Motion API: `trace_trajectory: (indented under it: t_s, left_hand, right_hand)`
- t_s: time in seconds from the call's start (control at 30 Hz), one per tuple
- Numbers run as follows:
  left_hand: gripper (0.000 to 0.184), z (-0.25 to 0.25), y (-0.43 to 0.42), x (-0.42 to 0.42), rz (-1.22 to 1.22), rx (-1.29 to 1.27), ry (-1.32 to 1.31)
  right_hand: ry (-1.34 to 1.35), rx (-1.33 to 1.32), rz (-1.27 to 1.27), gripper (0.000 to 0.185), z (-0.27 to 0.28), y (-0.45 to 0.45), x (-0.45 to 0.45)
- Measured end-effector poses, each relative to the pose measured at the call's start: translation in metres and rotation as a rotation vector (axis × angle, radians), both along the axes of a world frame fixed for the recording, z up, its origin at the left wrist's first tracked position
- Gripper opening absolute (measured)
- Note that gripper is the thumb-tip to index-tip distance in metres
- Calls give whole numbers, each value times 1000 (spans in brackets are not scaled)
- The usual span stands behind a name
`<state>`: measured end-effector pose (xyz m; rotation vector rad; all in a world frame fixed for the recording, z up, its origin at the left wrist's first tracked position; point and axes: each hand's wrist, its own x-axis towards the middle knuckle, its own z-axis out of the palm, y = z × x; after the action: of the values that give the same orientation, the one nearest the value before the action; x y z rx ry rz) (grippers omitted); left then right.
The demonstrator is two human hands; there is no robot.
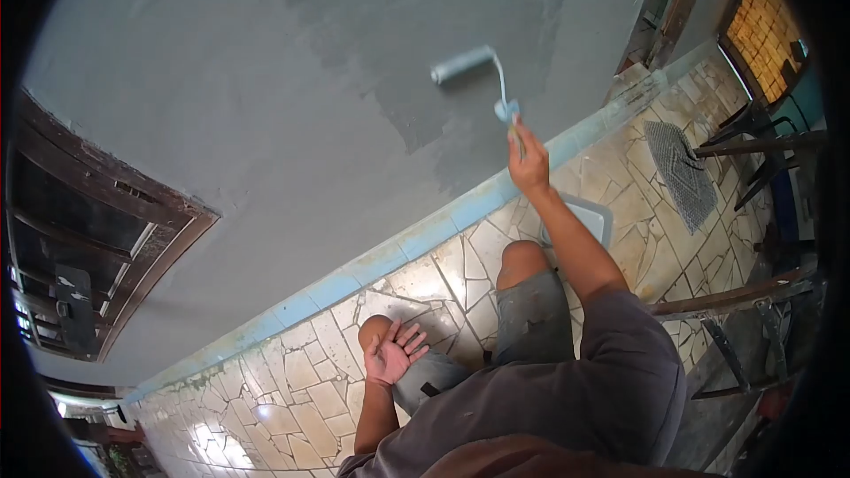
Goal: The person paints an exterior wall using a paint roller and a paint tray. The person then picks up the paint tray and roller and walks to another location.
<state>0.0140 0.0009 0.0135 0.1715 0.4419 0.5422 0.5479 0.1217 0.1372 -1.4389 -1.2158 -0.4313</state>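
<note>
Well, the right hand [529,164] is closed around the handle of a paint roller [465,64], its arm stretched out so that the roller head lies up and to the left of the fist, close against the grey wall [354,106]. Gripping low on the handle probably gives the hand reach while keeping the knuckles off the surface; whether the roller head actually touches the wall is hard to tell. The left hand [390,356] is well apart from the right, palm up with fingers loosely spread, holding nothing. It is at the left knee, perhaps for balance in the low posture.

Just beyond the right fist, a darker patch spreads over the wall, and a light blue tile border [407,246] runs along its foot, below the roller. Partly behind the right forearm, on the stone floor [301,372], is a pale shallow tray [591,203], likely put there to be within easy reach. The arm covers part of it, so its contents cannot be made out. Farther right of that hand lies a grey mat [680,175].
</note>
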Motion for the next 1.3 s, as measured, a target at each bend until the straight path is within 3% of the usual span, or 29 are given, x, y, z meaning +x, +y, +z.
trace_trajectory:
  t_s: [0.07,0.2,0.3,0.53,0.63,0.73,0.9,0.97,1.13,1.2,1.3]
  left_hand:
    - [79,0,-4,-1,5,1,-10]
    - [80,2,-5,-1,4,17,-24]
    - [79,1,-6,1,7,24,-30]
    - [78,-6,1,7,-11,17,-28]
    - [76,-5,-1,7,-12,19,-17]
    - [72,-4,-3,9,-2,28,-29]
    - [68,-1,-8,10,12,28,-49]
    - [80,-1,-12,10,21,24,-19]
    - [82,6,-16,13,13,50,0]
    - [72,7,-15,15,-7,61,-52]
    - [72,11,-18,16,2,56,-49]
  right_hand:
    - [33,-55,33,40,-42,-13,-2]
    - [45,-130,18,42,-44,-13,-6]
    - [21,-17,8,42,10,1,-6]
    - [-45,185,-14,41,218,39,8]
    - [-91,261,-16,41,246,42,10]
    - [-78,241,8,41,221,40,7]
    - [-10,94,18,41,90,20,2]
    - [6,57,35,41,56,0,-6]
    - [79,-116,51,44,-26,-42,-31]
    - [72,-131,76,47,-52,-48,-38]
    - [93,-272,63,50,-73,-46,-47]
